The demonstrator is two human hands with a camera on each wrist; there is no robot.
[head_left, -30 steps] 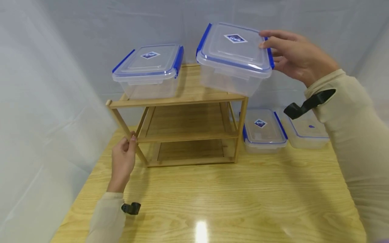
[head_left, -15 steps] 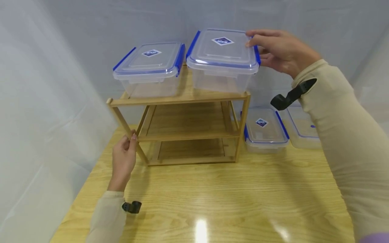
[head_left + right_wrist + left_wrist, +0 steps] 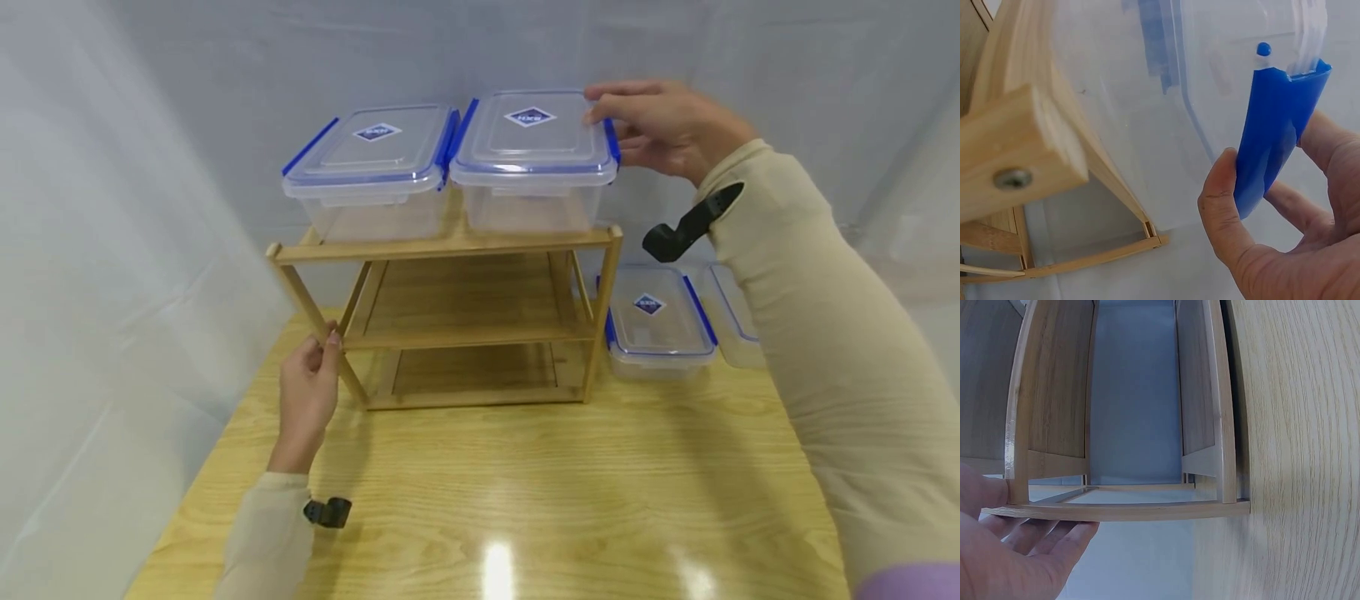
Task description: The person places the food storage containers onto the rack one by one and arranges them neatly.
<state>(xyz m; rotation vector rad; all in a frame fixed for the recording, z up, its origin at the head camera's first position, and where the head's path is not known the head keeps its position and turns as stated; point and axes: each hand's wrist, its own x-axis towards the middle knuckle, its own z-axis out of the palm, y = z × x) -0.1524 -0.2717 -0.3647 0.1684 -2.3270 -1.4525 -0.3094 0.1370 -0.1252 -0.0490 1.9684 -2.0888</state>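
My right hand (image 3: 667, 129) holds a clear lidded food container (image 3: 534, 179) by its right side, fingertips on the lid's edge. In the right wrist view the thumb and fingers lie around its blue clip (image 3: 1279, 125). This container is on the top shelf's right half, beside a second clear container (image 3: 367, 183) with blue clips. Its blue edge seems to meet its neighbour's. Down at the left, my left hand (image 3: 307, 392) grips the front post of the wooden shelf rack (image 3: 465, 337) near the middle shelf; the left wrist view shows fingers behind the post (image 3: 1129, 512).
On the table (image 3: 480, 483), right of the rack, stands a flatter lidded container (image 3: 660, 321) with blue clips. Another lidded container (image 3: 738, 325) is next to it, partly behind my right sleeve (image 3: 825, 358). A pale curtain (image 3: 150, 250) hangs behind and to the left.
My right hand has brought the container left and down, from tilted above the rack to level on the top shelf beside the other one. The left hand keeps its grip on the post.
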